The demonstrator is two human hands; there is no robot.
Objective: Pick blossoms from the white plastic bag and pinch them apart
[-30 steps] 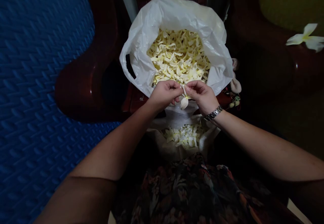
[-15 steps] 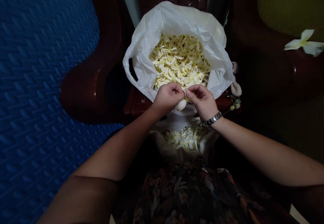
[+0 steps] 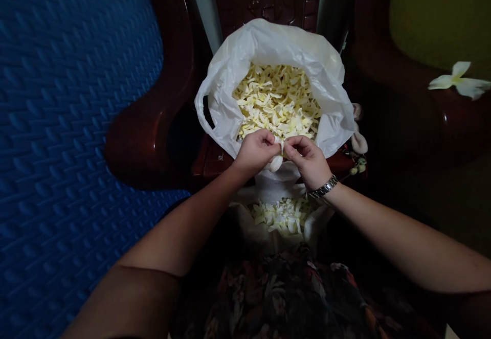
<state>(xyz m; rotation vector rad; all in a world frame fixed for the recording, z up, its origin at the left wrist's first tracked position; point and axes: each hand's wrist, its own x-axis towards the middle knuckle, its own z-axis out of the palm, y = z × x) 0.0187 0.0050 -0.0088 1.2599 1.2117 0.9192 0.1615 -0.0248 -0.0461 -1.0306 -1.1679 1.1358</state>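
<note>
My left hand (image 3: 258,151) is closed in a pinch on a whitish flower (image 3: 276,163), whose pale petals hang below the fingertips. Fingertips of my right hand (image 3: 308,159) pinch at the same flower from the other side; a metal-band watch (image 3: 324,186) circles that wrist. Both hands meet over the near rim of a white plastic bag (image 3: 280,37). Cream and yellow flowers (image 3: 276,98) fill the bag. Lower down, nearer my body, a second white bag (image 3: 316,221) holds more pale flowers (image 3: 283,215). Exactly what lies between the fingertips is partly hidden.
The big bag rests on a dark red wooden chair with curved armrests (image 3: 132,139) on both sides. One white flower (image 3: 459,81) lies on the right armrest. Small round buds (image 3: 357,168) and a pale object (image 3: 359,142) sit right of the bag. Blue woven-pattern matting (image 3: 57,175) covers the left.
The whole view has shifted slightly, so the bag and chair appear a little lower and further right. Both hands stay together at the flower, with the fingers only slightly moved.
</note>
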